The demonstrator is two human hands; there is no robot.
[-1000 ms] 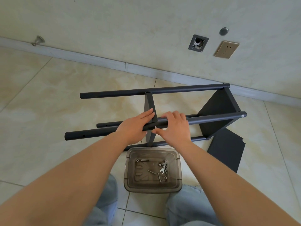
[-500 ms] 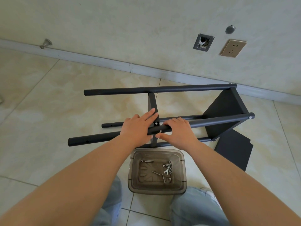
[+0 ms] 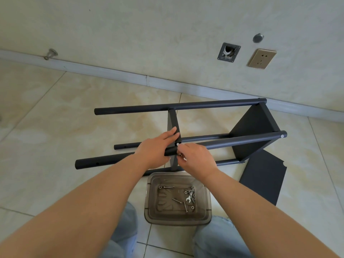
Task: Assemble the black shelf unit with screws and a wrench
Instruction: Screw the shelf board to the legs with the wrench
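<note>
Head view: the black metal shelf unit (image 3: 204, 146) lies on its side on the beige tiled floor (image 3: 55, 118), near the wall's pale skirting. Four round black posts run left to right; one flat black end panel (image 3: 255, 135) sits fixed at the right end, a silver screw head showing in the near upper post's tip. A second, narrower-looking black panel (image 3: 174, 123) stands edge-on at mid-length between the posts. The left hand (image 3: 158, 148) rests over the near upper post (image 3: 223, 144) beside that mid panel, fingers straight and reaching onto the panel's face, steadying rather than wrapping. The right hand (image 3: 195, 157) is at the same joint, fingers curled and pinching something small and silvery, probably a screw, at a pale hole in the post; exactly what it pinches is too small to tell for sure. A third loose black panel (image 3: 264, 175) lies flat on the floor to the right, unfitted. A smoky translucent plastic tray (image 3: 152, 202) sits just in front of the knees, holding spare silver screws, washers and a small silver wrench (image 3: 188, 199). Judgement: roughly a third done; the end shelf is on, the mid shelf is being screwed in, and the remaining joints, the loose panel and the wrench tightening are left.
</note>
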